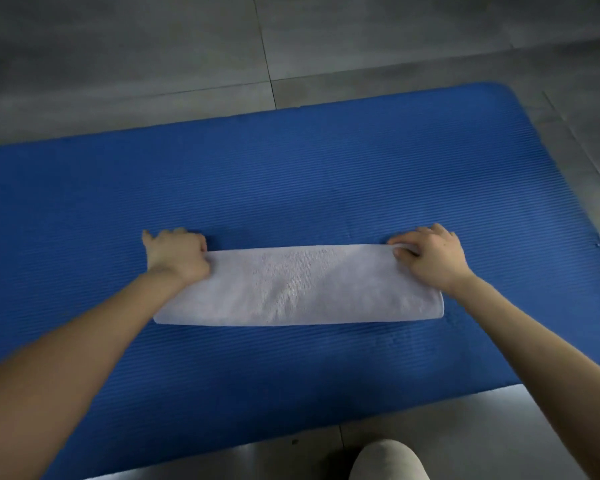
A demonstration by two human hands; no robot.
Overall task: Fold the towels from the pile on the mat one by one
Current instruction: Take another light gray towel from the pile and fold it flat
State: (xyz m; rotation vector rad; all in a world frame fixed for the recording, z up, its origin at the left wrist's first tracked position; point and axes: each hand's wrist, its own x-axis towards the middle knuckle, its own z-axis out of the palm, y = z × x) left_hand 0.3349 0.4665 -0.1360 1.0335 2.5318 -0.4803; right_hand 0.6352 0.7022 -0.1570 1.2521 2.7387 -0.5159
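A white towel (298,287) lies folded into a long strip across the middle of the blue ribbed mat (291,181). My left hand (175,252) sits at the strip's far left corner, fingers curled round the corner's edge. At the far right corner my right hand (430,254) pinches the towel's edge with curled fingers. Both forearms reach in from the bottom of the view. No pile of towels is in view.
Grey tiled floor (187,46) surrounds the mat on the far and near sides. A knee in light trousers (385,460) shows at the bottom edge, just off the mat's near edge.
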